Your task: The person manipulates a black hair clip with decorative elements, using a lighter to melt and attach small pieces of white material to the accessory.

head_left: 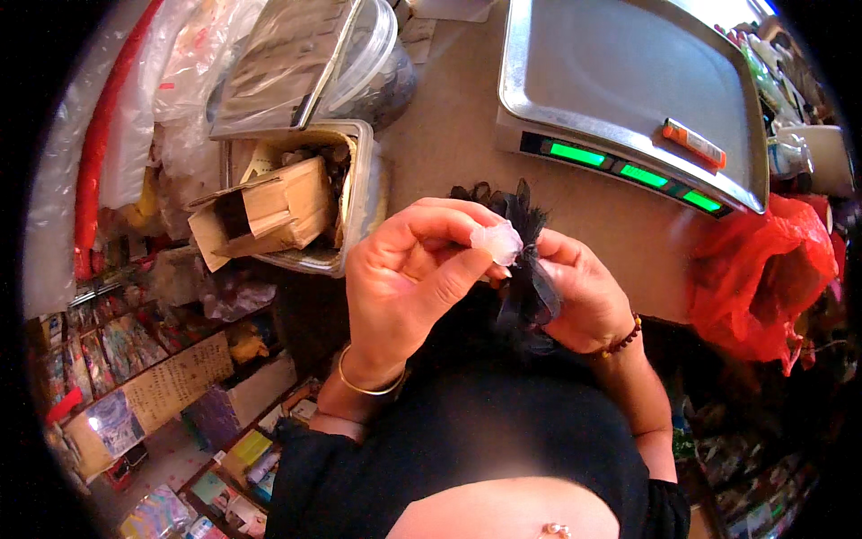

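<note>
My left hand (395, 283) is closed in a pinch on a small, pale pink, translucent piece (496, 243) that resembles a flower. Right against that piece is a gathered bunch of sheer black ribbon (530, 301), with loops and frayed ends above and below. Fingers of my right hand (579, 292) are closed on the ribbon bunch from its right side. Both hands meet in front of my chest, over the near edge of the counter. Some right fingertips are hidden behind the ribbon.
A weighing scale (620, 63) with lit green displays stands at the back right, an orange tube (694, 143) on its pan. A red plastic bag (763, 269) hangs at the right. To the left, a clear plastic tub (364, 171) holds an opened cardboard box (269, 211).
</note>
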Demonstrator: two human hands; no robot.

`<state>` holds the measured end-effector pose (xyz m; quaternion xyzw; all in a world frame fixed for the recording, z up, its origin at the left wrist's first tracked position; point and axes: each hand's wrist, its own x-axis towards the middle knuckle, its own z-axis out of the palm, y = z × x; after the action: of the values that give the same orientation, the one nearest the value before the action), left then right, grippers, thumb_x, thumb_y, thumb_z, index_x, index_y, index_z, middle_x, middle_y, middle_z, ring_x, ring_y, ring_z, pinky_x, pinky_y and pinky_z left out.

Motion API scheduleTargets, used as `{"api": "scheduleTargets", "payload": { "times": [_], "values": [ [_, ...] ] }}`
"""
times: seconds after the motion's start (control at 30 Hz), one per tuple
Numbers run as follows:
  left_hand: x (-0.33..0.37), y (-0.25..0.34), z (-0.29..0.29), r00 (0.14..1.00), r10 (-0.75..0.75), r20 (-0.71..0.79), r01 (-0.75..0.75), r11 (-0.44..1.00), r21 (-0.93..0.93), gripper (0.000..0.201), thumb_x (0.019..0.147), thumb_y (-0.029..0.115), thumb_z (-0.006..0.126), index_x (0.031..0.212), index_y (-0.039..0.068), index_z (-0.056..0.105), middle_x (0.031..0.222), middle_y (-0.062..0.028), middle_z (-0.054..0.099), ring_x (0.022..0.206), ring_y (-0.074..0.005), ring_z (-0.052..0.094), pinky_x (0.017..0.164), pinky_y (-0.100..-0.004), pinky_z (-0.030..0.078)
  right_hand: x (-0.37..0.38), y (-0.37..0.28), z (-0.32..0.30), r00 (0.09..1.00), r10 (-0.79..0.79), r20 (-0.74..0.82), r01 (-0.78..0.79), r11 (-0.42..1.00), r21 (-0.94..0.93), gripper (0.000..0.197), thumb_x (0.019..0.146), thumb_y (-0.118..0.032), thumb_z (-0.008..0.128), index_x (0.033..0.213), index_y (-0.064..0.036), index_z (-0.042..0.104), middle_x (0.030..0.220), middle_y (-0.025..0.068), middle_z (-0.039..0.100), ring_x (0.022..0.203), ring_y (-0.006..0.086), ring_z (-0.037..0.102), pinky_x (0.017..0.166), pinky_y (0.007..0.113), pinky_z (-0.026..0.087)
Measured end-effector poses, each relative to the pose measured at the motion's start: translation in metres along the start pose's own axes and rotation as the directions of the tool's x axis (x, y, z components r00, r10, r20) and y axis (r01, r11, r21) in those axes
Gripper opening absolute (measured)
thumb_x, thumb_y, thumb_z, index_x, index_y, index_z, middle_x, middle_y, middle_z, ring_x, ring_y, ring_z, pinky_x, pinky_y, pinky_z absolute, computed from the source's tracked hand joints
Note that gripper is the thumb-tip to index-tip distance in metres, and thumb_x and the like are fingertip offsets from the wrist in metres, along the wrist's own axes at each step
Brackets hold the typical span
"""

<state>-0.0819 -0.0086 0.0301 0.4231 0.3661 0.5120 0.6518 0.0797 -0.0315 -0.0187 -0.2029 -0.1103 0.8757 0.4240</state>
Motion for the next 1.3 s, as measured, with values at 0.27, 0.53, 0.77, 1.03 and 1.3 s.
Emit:
{"api": "scheduleTargets", "payload": {
  "times": [0.27, 0.53, 0.77, 1.03, 1.3],
  "values": [
    [0.000, 0.005, 0.001, 1.000, 0.011, 0.021, -0.012, 0.999, 0.045, 0.010, 0.077, -0.007, 0.057, 0.085, -0.005, 0.054, 0.091, -0.0118, 0.056, 0.080, -0.0142, 0.058, 0.070, -0.0240, 0.050, 0.001, -0.004, 0.007, 0.994, -0.075, 0.084, 0.070, 0.996, 0.058, 0.031, 0.080, -0.017, 0.059, 0.106, -0.0012, 0.051, 0.098, 0.0077, 0.059, 0.090, 0.0173, 0.057, 0.082, 0.033, 0.045],
    [-0.006, 0.012, 0.006, 1.000, -0.010, 0.005, 0.009, 0.965, 0.260, 0.013, 0.074, -0.006, 0.062, 0.084, -0.003, 0.054, 0.079, -0.0043, 0.057, 0.071, -0.0068, 0.057, 0.064, -0.0180, 0.047, 0.001, -0.003, 0.001, 0.990, -0.073, 0.120, 0.055, 0.988, 0.146, 0.044, 0.077, -0.021, 0.064, 0.113, -0.0005, 0.049, 0.107, 0.0105, 0.057, 0.098, 0.0210, 0.055, 0.086, 0.035, 0.044],
    [-0.004, 0.012, 0.010, 0.999, 0.045, 0.028, -0.053, 0.912, 0.408, 0.016, 0.070, -0.012, 0.059, 0.079, -0.001, 0.052, 0.081, -0.0069, 0.055, 0.070, -0.0073, 0.052, 0.060, -0.0175, 0.043, 0.000, 0.002, 0.002, 0.996, -0.054, 0.067, 0.040, 0.980, 0.197, 0.047, 0.076, -0.018, 0.064, 0.116, -0.0007, 0.046, 0.110, 0.0107, 0.055, 0.101, 0.0220, 0.054, 0.090, 0.037, 0.041],
    [-0.005, 0.011, 0.008, 0.997, 0.058, 0.055, -0.077, 0.888, 0.453, 0.017, 0.070, -0.011, 0.060, 0.081, -0.001, 0.053, 0.082, -0.0068, 0.055, 0.070, -0.0070, 0.052, 0.060, -0.0171, 0.043, 0.000, 0.001, 0.009, 0.997, -0.079, 0.003, 0.078, 0.991, 0.113, 0.049, 0.075, -0.017, 0.065, 0.117, -0.0016, 0.045, 0.113, 0.0090, 0.054, 0.103, 0.0200, 0.051, 0.090, 0.034, 0.040],
    [-0.004, 0.012, 0.004, 0.986, 0.106, 0.133, -0.162, 0.825, 0.542, 0.016, 0.068, -0.009, 0.062, 0.081, -0.001, 0.056, 0.080, -0.0066, 0.055, 0.068, -0.0082, 0.051, 0.058, -0.0177, 0.041, 0.000, 0.002, 0.010, 0.992, -0.123, -0.019, 0.124, 0.988, 0.095, 0.048, 0.074, -0.016, 0.066, 0.116, -0.0023, 0.046, 0.112, 0.0080, 0.054, 0.102, 0.0192, 0.052, 0.089, 0.033, 0.040]
  ]
}}
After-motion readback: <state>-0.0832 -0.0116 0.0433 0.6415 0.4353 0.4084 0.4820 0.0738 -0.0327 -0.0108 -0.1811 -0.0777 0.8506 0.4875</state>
